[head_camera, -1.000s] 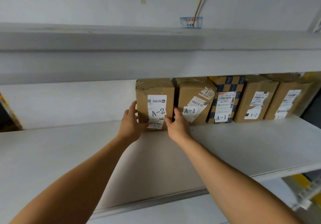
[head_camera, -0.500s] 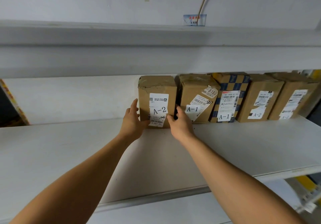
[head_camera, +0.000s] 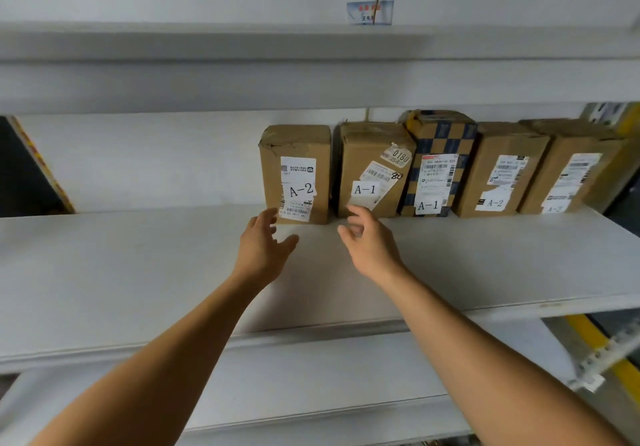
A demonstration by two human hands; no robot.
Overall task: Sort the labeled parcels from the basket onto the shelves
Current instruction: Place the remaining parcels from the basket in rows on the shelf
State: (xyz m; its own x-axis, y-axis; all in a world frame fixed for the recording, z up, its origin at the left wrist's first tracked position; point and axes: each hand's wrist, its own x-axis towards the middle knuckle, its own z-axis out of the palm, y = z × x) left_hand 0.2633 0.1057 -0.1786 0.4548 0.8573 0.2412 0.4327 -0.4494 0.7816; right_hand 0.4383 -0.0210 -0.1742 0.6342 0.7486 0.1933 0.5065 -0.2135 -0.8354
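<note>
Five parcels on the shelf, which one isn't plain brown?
The third parcel from the left, the blue-and-tan checkered cardboard box labelled A-1. The other four are plain brown cardboard.

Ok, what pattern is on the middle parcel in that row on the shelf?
A dark blue and yellow-brown checkered pattern on the middle parcel, seen in the head view.

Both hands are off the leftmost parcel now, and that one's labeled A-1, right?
Not quite. The head view shows the leftmost parcel labeled A-2, not A-1. The rest holds: the left hand and right hand are both off it, fingers relaxed.
</note>
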